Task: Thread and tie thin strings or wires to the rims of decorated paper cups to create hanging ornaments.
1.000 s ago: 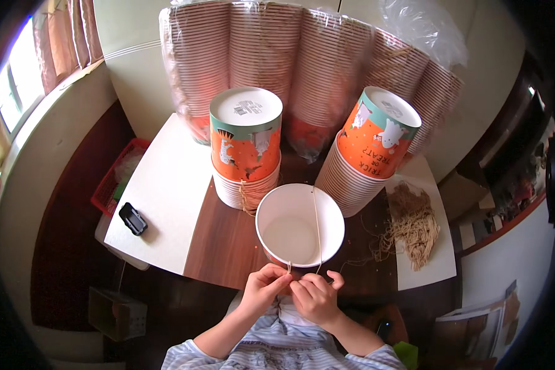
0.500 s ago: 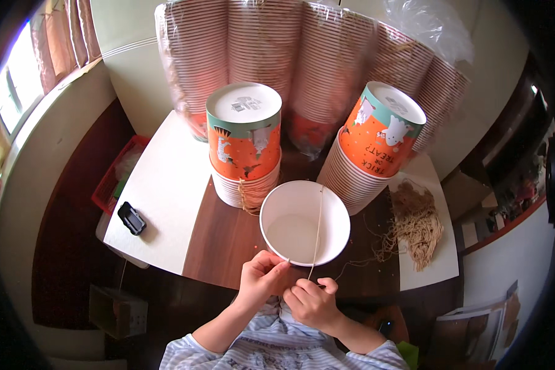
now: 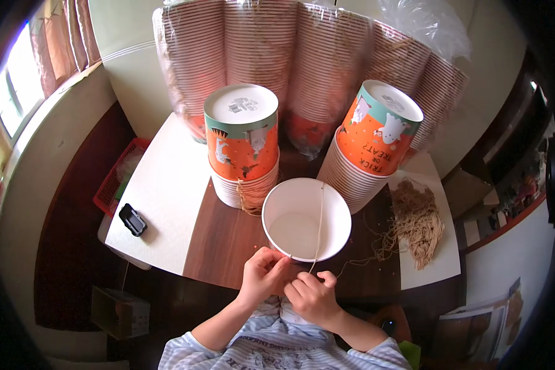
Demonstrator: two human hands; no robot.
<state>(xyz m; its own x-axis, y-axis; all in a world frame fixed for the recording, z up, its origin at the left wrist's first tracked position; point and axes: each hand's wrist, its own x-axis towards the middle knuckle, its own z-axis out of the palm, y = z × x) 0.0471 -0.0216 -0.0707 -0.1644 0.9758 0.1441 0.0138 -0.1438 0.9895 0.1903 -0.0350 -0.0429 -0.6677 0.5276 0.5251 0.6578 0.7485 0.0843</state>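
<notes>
Head view: round white-lined paper bucket (image 3: 299, 231) is over the near part of the brown-and-white tabletop (image 3: 222, 246), straight ahead of both hands; base contact hidden. Mouth faces up, seems tipped a bit toward the person, exact tilt unclear.

L hand (image 3: 259, 277) is nearer: thumb + index pinched at the near rim, slightly L of ctr, seemingly w/ a cord end at the tips (v. small). R hand (image 3: 311, 296) is just below the rim, not touching it, fingers curled closed on the thin beige cord (image 3: 320, 228). Cord runs far rim to near across the mouth, R of ctr, then down to R hand. Loose strand trails R to tangled beige twine heap (image 3: 422, 225).

Behind: L stack of upside-down orange-and-green paper buckets (image 3: 242, 151), matching R stack (image 3: 373, 145).
</notes>
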